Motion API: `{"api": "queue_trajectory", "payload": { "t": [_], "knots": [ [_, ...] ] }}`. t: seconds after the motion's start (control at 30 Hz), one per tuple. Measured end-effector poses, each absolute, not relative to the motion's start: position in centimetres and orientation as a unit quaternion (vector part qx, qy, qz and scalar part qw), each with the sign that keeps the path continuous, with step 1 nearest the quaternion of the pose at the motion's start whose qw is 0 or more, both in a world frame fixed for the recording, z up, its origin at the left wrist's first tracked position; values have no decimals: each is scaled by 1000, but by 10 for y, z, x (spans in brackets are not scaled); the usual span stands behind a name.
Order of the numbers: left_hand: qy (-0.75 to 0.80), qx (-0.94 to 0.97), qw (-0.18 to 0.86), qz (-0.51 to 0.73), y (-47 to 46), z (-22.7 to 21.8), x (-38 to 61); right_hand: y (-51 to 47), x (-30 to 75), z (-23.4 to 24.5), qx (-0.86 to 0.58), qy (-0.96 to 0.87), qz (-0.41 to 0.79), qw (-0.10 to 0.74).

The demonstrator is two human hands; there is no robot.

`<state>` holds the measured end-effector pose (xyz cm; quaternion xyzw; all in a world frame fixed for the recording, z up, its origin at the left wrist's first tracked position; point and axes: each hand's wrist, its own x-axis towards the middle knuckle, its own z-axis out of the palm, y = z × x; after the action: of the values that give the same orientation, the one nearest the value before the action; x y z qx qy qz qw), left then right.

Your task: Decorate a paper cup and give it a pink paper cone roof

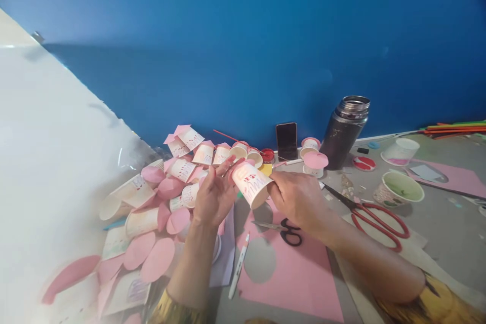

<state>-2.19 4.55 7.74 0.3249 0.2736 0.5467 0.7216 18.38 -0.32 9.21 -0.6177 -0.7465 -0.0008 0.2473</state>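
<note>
Above the table, a paper cup [250, 185] with red and purple drawn marks lies tilted on its side in the air. My right hand [301, 202] is closed on its open rim. A pink paper piece shows at the cup's far end, partly hidden. My left hand [216, 195] is beside that end, palm up with fingers spread; whether its fingertips touch the cup I cannot tell. Below are a pink sheet [304, 278] with round holes cut in it, small black-handled scissors [290, 233] and a white marker [239, 268].
Several decorated paper cups with pink tops [170, 187] crowd the left side. A phone [286, 142] leans against the blue wall, near a dark open flask [345, 134]. Red-handled scissors [379, 223] and a paper cup with green inside [402, 187] stand at right.
</note>
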Motion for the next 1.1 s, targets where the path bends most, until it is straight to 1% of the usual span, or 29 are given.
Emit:
{"api": "queue_trajectory", "payload": {
  "t": [0.1,0.23,0.37,0.53,0.7,1.1],
  "knots": [
    [275,333,730,529,46,76,-16,-11,181,102,-630,-754,5,187],
    [276,374,728,503,44,73,-14,-12,182,103,-629,-762,0,153],
    [317,418,703,479,42,70,-13,-9,182,97,-619,-770,-5,155],
    [359,418,676,489,41,69,-9,-8,182,92,-615,-771,-15,165],
    [366,427,669,486,40,71,-7,-8,181,88,-614,-772,-25,163],
    [361,439,663,487,38,68,-5,-7,181,87,-621,-773,-19,126]
  ]
}}
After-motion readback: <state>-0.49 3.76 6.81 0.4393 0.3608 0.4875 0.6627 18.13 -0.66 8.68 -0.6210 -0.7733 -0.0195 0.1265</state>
